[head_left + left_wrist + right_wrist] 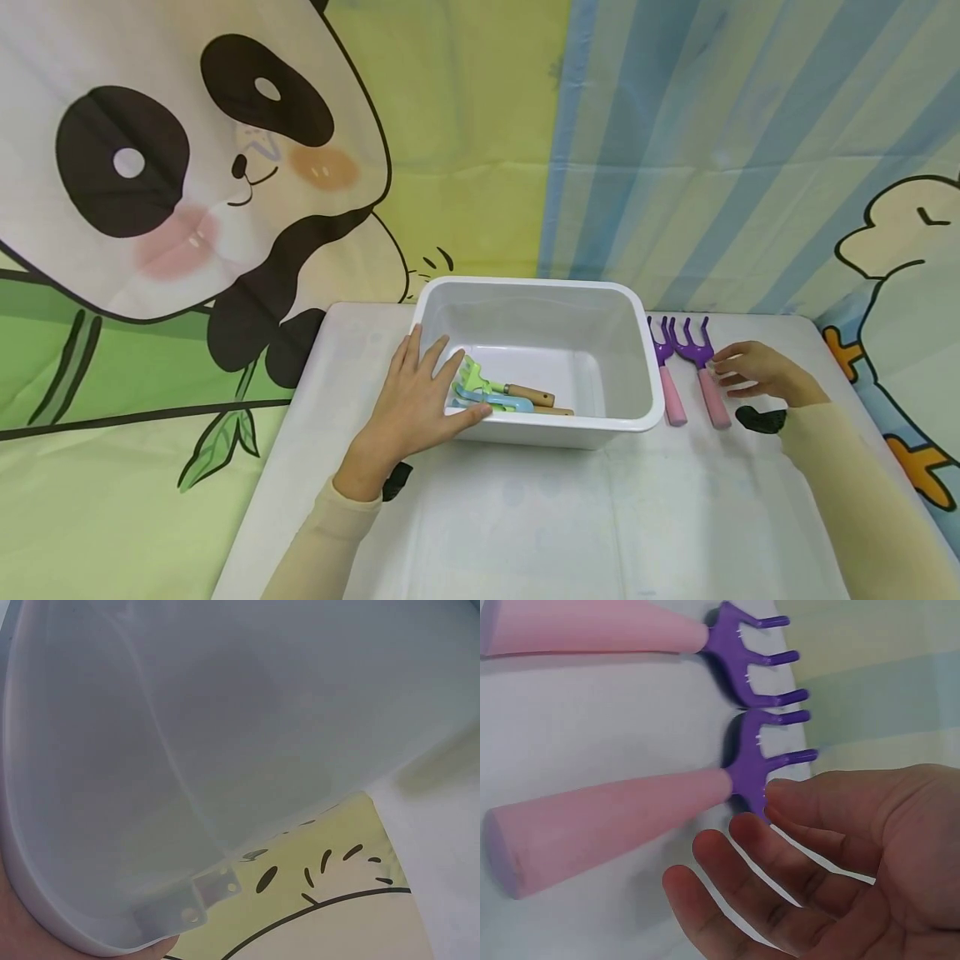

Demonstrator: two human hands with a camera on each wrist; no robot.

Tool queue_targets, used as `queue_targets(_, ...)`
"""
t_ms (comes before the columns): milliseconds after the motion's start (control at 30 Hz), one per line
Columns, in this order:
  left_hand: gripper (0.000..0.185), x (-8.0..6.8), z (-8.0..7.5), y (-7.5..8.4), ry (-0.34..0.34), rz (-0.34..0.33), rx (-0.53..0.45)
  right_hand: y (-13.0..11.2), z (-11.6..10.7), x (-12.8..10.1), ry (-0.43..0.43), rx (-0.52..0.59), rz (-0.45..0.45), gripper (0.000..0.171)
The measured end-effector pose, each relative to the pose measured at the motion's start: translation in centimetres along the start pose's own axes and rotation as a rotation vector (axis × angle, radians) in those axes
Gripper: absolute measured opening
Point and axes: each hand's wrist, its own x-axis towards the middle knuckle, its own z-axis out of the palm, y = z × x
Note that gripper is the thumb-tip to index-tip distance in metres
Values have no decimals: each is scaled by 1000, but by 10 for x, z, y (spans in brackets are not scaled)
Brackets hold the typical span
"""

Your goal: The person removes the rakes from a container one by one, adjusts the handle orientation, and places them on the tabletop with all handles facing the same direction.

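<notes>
White table before a cartoon panda backdrop: left hand (411,398) flat against white bin (633,358) holding three small tools (501,396), right hand (753,371) loosely spread, grasping nothing, beside two purple forks (693,371) outside.

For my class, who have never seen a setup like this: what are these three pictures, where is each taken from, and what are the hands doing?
A person wears three cameras: one on the head, one on each wrist. The head view shows a white table with a white plastic tub holding small green and blue garden tools with wooden handles. The left hand rests flat on the tub's corner; its wrist view shows mostly tub wall. Two purple forks with pink handles lie right of the tub. The right hand, fingers open, touches the nearer fork's head, holding nothing.
</notes>
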Motion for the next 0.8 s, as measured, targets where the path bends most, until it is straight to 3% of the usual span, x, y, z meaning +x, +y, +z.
queue_targets(300, 98, 0, 0, 0, -4, -2, -4, -36, 0, -29, 26, -50, -161, 51)
queue_targets(800, 99, -1, 0, -1, 9, 1, -11, -136, 24, -90, 34, -162, -463, 40)
